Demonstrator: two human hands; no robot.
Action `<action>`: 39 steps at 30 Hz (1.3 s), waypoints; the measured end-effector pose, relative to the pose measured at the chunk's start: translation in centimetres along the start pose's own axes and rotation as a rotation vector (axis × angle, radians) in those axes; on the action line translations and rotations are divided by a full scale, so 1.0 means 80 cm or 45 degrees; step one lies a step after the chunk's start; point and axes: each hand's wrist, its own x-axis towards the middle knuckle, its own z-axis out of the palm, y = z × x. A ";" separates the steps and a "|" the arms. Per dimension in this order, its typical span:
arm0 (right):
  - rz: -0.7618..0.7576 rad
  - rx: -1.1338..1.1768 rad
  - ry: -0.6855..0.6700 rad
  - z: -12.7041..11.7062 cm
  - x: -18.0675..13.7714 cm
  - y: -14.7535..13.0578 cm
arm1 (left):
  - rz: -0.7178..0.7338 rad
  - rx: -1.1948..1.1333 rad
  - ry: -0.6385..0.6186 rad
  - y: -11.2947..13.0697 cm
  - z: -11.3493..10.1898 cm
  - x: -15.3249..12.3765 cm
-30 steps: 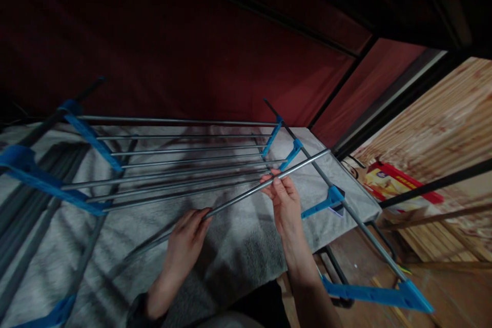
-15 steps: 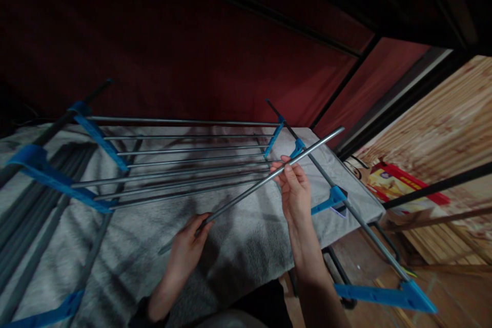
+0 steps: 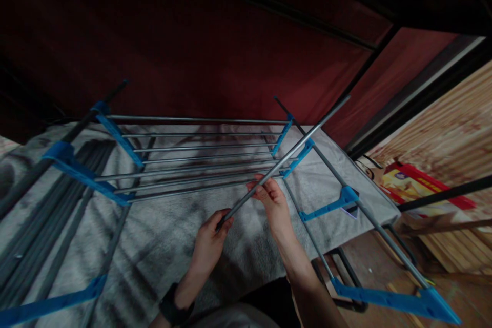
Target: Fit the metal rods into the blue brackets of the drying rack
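Observation:
A thin grey metal tube [image 3: 292, 149] slants up to the right between my two hands. My left hand [image 3: 212, 238] is closed around its lower end. Higher along the tube, my right hand [image 3: 271, 199] pinches it between thumb and fingers. Behind them stands a rack frame with several grey crossbars [image 3: 203, 170] fitted between blue plastic brackets. One such bracket [image 3: 86, 177] is on the left; another blue bracket [image 3: 328, 205], on the right, carries no crossbar. The raised tube passes in front of the right side of the frame.
Several loose grey tubes [image 3: 49, 215] lie on the left of the grey cloth [image 3: 154, 261] covering the table. A red and yellow box [image 3: 423, 184] is at the right. Dark red fabric [image 3: 192, 61] hangs behind. A blue bracket [image 3: 400, 300] juts past the table at lower right.
The tube has tilted more steeply, its far end rising. My left hand has moved right, and my right hand has shifted left and down along the tube. The view has turned slightly left.

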 end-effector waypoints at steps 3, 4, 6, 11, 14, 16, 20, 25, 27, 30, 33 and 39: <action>-0.040 -0.015 0.016 0.000 0.003 -0.004 | 0.004 -0.051 0.000 0.001 0.003 -0.002; -0.060 -0.021 0.027 -0.001 0.006 -0.007 | 0.011 -0.067 0.010 0.001 0.003 -0.002; -0.099 -0.026 0.058 -0.001 0.011 -0.013 | 0.021 -0.094 0.029 -0.001 0.004 -0.001; -0.125 0.043 0.091 0.002 0.021 -0.022 | 0.015 -0.103 0.030 -0.001 0.002 0.002; -0.169 0.067 0.107 0.005 0.024 -0.029 | 0.025 -0.095 0.023 -0.002 -0.001 0.003; -0.218 0.061 0.135 0.006 0.029 -0.036 | 0.035 -0.098 0.033 -0.004 -0.003 0.005; -0.296 0.031 0.162 0.006 0.040 -0.049 | 0.018 -0.116 0.085 -0.007 -0.007 0.011; -0.279 0.019 0.136 0.010 0.040 -0.046 | -0.029 -0.191 0.080 0.000 -0.012 0.018; -0.267 -0.007 0.117 0.014 0.036 -0.040 | -0.038 -0.228 0.074 0.007 -0.014 0.020; -0.275 -0.054 0.095 0.020 0.029 -0.035 | -0.049 -0.261 0.080 0.019 -0.018 0.024; -0.289 -0.085 0.100 0.026 0.023 -0.031 | -0.039 -0.282 0.094 0.032 -0.021 0.028; -0.253 -0.177 0.023 0.031 0.007 -0.012 | 0.021 -0.277 0.083 0.066 -0.026 0.040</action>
